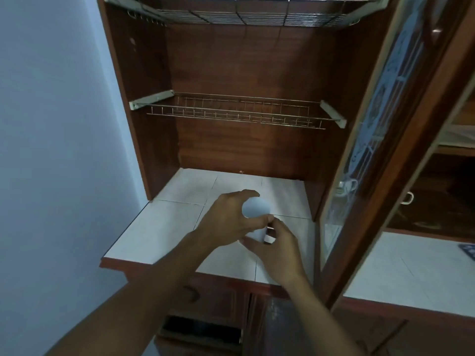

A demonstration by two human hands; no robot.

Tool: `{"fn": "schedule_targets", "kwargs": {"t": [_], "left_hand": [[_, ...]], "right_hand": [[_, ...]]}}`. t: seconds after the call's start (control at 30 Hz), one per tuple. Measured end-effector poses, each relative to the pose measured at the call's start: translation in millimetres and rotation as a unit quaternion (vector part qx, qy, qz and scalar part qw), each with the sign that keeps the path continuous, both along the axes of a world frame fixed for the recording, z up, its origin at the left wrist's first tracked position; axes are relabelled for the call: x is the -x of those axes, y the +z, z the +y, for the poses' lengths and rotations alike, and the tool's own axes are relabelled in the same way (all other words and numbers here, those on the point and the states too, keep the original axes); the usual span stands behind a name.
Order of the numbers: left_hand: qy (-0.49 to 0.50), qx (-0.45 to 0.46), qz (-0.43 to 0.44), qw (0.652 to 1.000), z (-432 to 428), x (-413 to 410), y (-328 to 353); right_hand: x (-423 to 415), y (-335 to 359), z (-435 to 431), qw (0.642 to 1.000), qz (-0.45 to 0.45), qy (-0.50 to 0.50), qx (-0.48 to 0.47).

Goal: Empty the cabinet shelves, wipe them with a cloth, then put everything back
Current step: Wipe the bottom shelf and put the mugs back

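Note:
A white round-topped container (256,207), like a small bottle or jar, is over the white tiled cabinet counter (164,227). My left hand (226,219) grips its upper part from the left. My right hand (275,242) pinches its lower part, where a dark label or band shows. The brown wooden cabinet (231,73) stands open in front. Its middle wire shelf (231,113) and upper wire rack (244,11) hold nothing that I can see.
The cabinet's glass door (372,140) stands open at the right, close to my right arm. Behind it is another compartment with a second tiled counter (411,268). A pale blue wall (51,150) runs along the left. Lower drawers (205,330) sit below the counter edge.

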State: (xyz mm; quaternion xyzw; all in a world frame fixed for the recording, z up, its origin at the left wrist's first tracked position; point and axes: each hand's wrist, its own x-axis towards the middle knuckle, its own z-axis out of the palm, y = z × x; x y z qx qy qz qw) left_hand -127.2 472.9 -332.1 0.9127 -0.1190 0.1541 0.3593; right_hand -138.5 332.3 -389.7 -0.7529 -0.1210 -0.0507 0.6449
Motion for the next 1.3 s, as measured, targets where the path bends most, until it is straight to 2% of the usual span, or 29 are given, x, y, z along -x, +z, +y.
{"fn": "schedule_targets", "kwargs": {"t": [0.33,0.63,0.87,1.1,1.3], "left_hand": [[-0.02,-0.003,-0.024,0.999,-28.9,80.3,7.5],[-0.046,-0.018,-0.03,0.998,-98.1,115.6,7.7],[-0.052,0.013,-0.036,0.998,-188.3,126.2,9.7],[-0.051,-0.002,-0.049,0.997,-293.3,121.9,15.4],[-0.082,-0.014,-0.037,0.996,-351.4,103.9,22.7]], "right_hand": [[91.4,15.5,-30.8,0.998,-0.027,-0.029,0.045],[134.5,15.7,-98.4,0.996,-0.03,-0.061,0.05],[142.7,18.7,-188.9,0.995,-0.034,-0.073,0.064],[132.2,19.2,-299.0,0.99,-0.022,-0.095,0.1],[118.6,24.7,-356.9,0.987,-0.019,-0.115,0.112]]}}
